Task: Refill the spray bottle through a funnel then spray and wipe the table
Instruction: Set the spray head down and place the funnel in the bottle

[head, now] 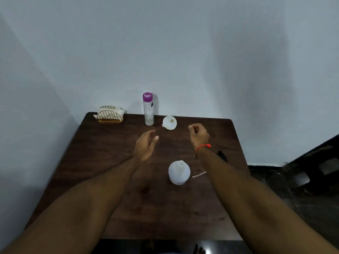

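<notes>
A white spray bottle (178,173) stands uncapped in the middle of the dark wooden table (102,158), its neck open. Its dip tube (199,174) lies just to its right, and a black part (222,155), partly hidden by my right forearm, lies beyond that. A white funnel (169,122) rests at the back. Left of the funnel stands a clear water bottle (148,110) with a purple cap. My left hand (145,145) hovers open below the water bottle. My right hand (199,134) hovers right of the funnel with curled fingers that hold nothing.
A gold wire holder with white napkins (110,115) sits at the back left corner. The table stands against a pale wall. Dark floor with some objects lies to the right of the table.
</notes>
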Available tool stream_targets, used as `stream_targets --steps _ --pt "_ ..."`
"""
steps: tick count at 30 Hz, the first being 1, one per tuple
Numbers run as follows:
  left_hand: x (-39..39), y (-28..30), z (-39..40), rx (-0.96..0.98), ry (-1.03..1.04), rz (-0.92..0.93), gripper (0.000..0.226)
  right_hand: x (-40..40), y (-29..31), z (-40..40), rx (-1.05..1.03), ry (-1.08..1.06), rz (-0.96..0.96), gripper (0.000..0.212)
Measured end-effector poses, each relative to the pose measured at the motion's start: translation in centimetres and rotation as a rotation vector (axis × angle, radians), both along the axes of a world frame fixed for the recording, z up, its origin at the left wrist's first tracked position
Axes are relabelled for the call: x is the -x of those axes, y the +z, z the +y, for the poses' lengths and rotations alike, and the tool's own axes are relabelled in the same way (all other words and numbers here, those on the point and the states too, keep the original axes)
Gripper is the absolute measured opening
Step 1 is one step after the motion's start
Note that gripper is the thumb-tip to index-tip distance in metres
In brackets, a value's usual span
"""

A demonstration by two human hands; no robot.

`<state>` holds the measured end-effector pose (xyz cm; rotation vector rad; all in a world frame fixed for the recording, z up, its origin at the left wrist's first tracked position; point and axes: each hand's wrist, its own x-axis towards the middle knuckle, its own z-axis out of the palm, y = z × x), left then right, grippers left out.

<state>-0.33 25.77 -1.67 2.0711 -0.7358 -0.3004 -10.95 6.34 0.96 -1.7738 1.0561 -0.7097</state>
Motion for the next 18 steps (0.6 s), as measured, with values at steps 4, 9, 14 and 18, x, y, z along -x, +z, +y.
stream_targets --steps 4,9,14,18 --pt "-0.2 -0.7 -0.5 0.007 0.011 0.041 0.045 -1.2 -0.9 -0.3 0.041 0.038 0.042 0.01" --pt "0.2 -1.8 -1.7 0.007 0.017 0.08 0.044 -3.5 -2.6 -1.5 0.092 0.095 0.136 0.014" --pt "0.9 -3.5 -2.5 0.011 0.017 0.132 0.044 -6.3 -5.1 -2.4 0.049 0.122 0.195 0.014" --pt "1.0 -4.5 -3.0 0.021 0.016 0.16 0.043 -8.3 -6.5 -3.0 0.047 0.162 0.238 0.015"
